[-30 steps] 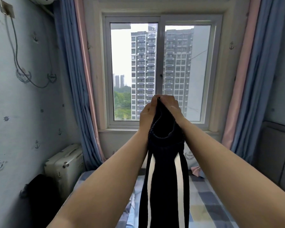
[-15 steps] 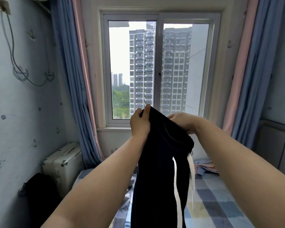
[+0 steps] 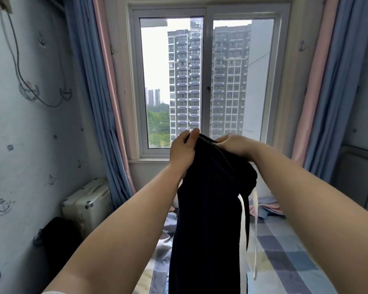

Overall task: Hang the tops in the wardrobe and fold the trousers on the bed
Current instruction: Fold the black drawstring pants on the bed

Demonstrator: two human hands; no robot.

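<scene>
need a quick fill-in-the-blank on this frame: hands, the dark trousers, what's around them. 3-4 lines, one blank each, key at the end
1. The dark trousers are gripped at the top by ____ hands, the left hand and the right hand.
2. The trousers hang down over the checked ____.
3. Behind the hands is a closed ____.
4. The pale suitcase stands by the ____ curtain.

Missing words: both; bed; window; left

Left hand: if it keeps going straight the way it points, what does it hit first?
Likely the window. The left hand, gripping the trousers, points up and ahead toward the glass; nothing shows between, though depth is unclear.
</scene>
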